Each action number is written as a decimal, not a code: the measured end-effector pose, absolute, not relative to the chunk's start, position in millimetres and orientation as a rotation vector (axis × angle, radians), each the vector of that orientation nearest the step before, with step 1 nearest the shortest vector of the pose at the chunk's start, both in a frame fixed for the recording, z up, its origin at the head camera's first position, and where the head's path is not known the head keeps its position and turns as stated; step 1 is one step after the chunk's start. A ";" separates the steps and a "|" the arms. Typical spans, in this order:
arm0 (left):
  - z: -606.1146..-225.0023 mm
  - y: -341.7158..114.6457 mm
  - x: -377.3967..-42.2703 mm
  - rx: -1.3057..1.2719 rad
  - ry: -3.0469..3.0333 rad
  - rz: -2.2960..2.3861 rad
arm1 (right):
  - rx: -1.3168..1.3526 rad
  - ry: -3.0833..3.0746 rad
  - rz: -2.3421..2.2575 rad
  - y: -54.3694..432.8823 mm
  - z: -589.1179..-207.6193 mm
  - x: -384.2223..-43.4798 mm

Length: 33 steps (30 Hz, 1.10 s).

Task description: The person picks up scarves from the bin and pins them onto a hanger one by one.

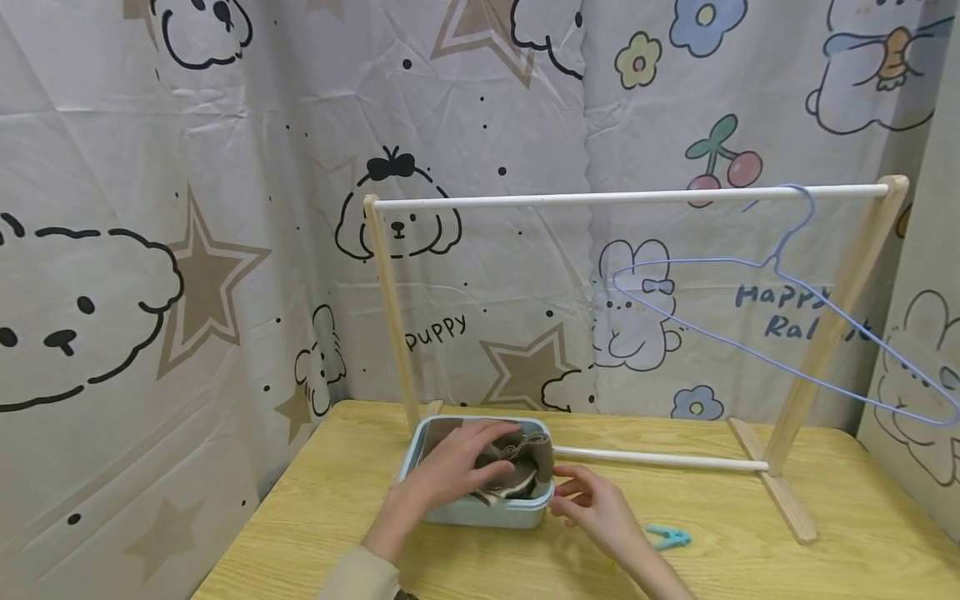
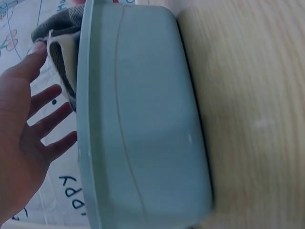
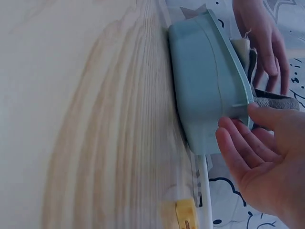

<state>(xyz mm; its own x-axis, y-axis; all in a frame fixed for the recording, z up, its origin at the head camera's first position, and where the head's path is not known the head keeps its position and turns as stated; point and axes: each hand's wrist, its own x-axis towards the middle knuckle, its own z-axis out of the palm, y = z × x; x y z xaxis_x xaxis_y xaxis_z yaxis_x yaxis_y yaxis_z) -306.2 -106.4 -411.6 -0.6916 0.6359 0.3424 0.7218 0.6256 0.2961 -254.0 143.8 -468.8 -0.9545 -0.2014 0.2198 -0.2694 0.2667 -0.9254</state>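
Note:
A light blue plastic basin [image 1: 487, 514] stands on the table with bunched grey-brown cloth [image 1: 538, 454] inside, its pale edges showing at the front. Over the basin's left part, my left hand [image 1: 457, 462] reaches in with spread, fairly straight fingers. Its thumb [image 2: 35, 62] lies right at the folded cloth in the left wrist view. At the basin's right end, my right hand [image 3: 267, 162] holds the rim, thumb on the edge and bent fingers against the outer wall. Part of the cloth is hidden behind the left hand.
A wooden rack with a white top bar [image 1: 600, 198] stands behind the basin. From its right end hangs a blue wire hanger [image 1: 720, 337]. Right of my right hand lies a teal clothespin [image 1: 667, 537]. The right wrist view also shows a yellow clip [image 3: 185, 214].

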 end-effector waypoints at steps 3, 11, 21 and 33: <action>-408.0 -96.9 -307.5 -1.211 -2.651 -0.570 | 0.419 -2.424 1.871 140.5 -469.0 -252.8; -404.6 -74.9 -308.6 -1.402 -2.580 -0.397 | 0.341 -2.394 2.001 137.4 -466.2 -251.3; -409.7 -67.0 -311.4 -1.378 -2.593 -0.361 | 0.326 -2.361 2.085 138.2 -466.2 -251.8; -431.4 -64.3 -307.8 -1.016 -2.647 -0.620 | 0.285 -2.380 2.049 135.6 -468.8 -249.0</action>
<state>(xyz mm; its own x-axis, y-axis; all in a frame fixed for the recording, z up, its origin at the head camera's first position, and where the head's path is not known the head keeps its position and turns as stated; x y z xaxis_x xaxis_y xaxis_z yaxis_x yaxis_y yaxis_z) -307.8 -64.3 -431.4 -0.7299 0.5786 0.3639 0.6801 0.6685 0.3010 -249.0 135.6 -468.8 -0.9836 -0.1442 0.1081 -0.1283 0.1393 -0.9819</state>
